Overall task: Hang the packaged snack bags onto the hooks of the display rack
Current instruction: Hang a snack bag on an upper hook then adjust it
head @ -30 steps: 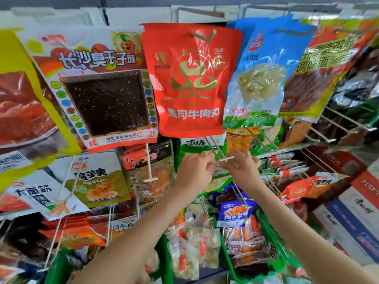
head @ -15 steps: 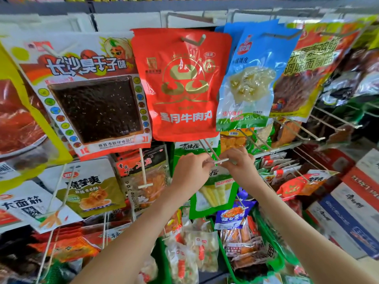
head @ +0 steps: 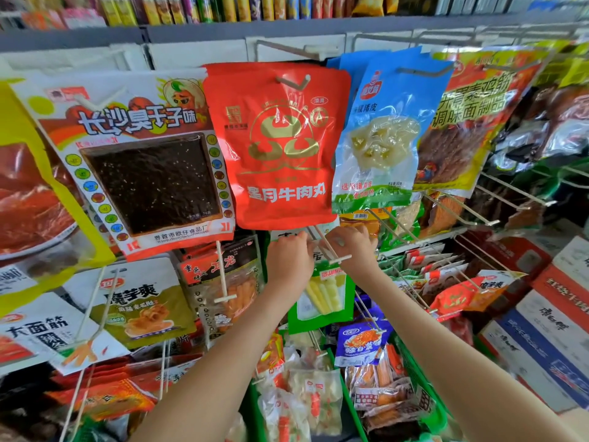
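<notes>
You gripped the bag [head: 322, 298] by its top, left hand [head: 288, 256] and right hand [head: 353, 250] curled either side of the hook [head: 339, 258]; it hung just below both. The step called for level hands and an even push along the prongs.

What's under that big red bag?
A green bag showing pale yellow sticks, held at a white hook. Left hand and right hand grip its top, hiding the hanging hole.
</notes>
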A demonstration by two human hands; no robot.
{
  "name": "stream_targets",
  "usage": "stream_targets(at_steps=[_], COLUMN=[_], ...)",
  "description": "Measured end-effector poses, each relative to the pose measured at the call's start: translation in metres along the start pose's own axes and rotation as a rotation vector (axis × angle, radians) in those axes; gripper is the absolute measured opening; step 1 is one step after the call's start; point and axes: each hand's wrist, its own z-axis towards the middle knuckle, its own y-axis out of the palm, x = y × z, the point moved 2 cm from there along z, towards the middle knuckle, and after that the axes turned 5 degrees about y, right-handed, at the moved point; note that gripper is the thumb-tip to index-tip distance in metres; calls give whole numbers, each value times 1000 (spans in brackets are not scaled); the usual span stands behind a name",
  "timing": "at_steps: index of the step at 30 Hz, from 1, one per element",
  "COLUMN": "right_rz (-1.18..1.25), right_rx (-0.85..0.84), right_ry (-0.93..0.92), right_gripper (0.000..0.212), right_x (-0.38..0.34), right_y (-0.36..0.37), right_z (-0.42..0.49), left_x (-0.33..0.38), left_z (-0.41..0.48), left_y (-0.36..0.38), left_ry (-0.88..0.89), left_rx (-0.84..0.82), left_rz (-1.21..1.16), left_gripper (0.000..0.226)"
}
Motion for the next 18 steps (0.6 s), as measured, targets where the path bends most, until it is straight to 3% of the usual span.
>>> stream_targets(at_steps=[3, 10, 15, 18], right_rz=[42, 213, 240, 316], right_rx=[16, -22, 186, 380], right_ry=[-17, -122, -293, -281], right_gripper=[18, 26, 18, 20], right_x=[2, -12, -50, -61], right_y=[-7, -55, -104, -133], right_z=[1, -23, -27, -9], left_x=[4, 22, 45, 55], left_z=[-4, -26, -18, -3], left_y=[-10, -64, -110, -121], left_ry=[19, 105, 182, 196], left_rx=[40, 120, 254, 258], left_rz=[3, -39, -137, -228], left_gripper=[15, 33, 32, 33])
